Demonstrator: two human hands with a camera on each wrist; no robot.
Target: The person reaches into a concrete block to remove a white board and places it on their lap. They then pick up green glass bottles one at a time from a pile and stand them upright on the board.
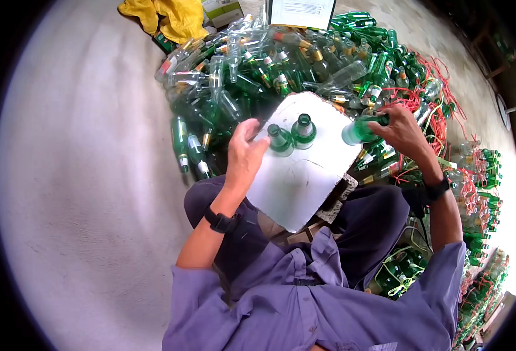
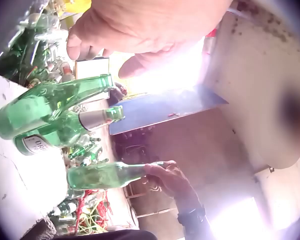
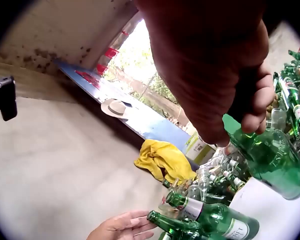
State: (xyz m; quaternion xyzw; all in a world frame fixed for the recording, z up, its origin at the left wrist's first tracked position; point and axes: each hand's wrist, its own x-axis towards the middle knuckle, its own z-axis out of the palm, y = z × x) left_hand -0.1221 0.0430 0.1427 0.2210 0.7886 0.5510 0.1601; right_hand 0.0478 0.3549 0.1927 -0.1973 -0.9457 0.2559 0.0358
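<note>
Piled bottles (image 1: 345, 75) lie beyond the white board (image 1: 293, 193). Your right hand (image 1: 407, 133), fingers clamped, holds a green bottle (image 1: 357, 131) by its neck at the board's right edge; your left hand (image 1: 246, 157), thumb and fingers apart, flanks two standing bottles (image 1: 304, 138). Best steer clear of those.

One of the hands (image 3: 210, 67), shadowed, around a green bottle (image 3: 277, 167), apparently at the neck
</note>
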